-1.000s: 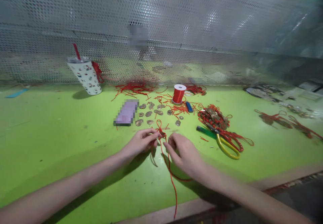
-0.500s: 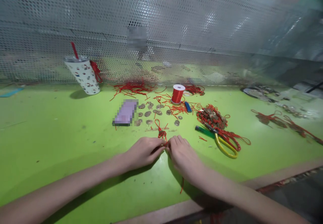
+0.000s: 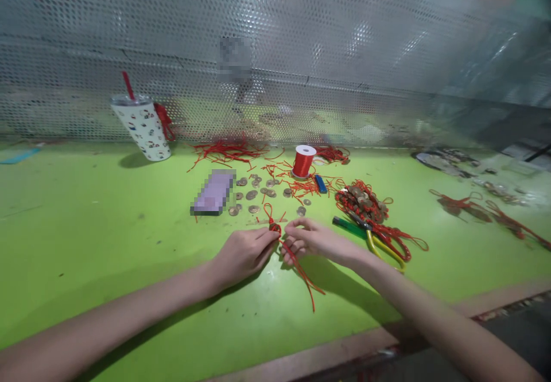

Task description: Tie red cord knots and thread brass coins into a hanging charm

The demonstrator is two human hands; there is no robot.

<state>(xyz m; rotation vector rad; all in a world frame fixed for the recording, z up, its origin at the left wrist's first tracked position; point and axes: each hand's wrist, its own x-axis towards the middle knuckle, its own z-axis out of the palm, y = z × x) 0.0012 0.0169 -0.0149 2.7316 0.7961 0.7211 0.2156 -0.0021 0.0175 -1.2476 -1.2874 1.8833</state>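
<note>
My left hand (image 3: 249, 253) is closed, its fingertips pinching a knotted red cord (image 3: 275, 230) at the coin tied into it. A loop of the cord points away from me, and its loose tails trail toward the table's front right. Just right of the knot is my right hand (image 3: 303, 241), its fingers loosely curled and apart. The tails pass across its lower fingers, with no firm grip visible. Several loose coins (image 3: 251, 195) lie beyond the hands. To the right are scissors (image 3: 387, 253) with yellow and red handles, overlapping a green tool (image 3: 350, 227).
A heap of corded coins (image 3: 364, 201) sits behind the scissors. Farther back stand a red cord spool (image 3: 303, 163), a blue lighter-like piece (image 3: 321, 183) and cut red cords (image 3: 228, 150). At left are a purple phone-like object (image 3: 214, 191) and a patterned tumbler (image 3: 144, 129). A perforated screen (image 3: 172, 106) borders the table.
My right hand has drawn back and turned, its fingers loosening from the pinch beside my left hand. The cord's tails now show, swung to the right. My left hand still holds the knot.
</note>
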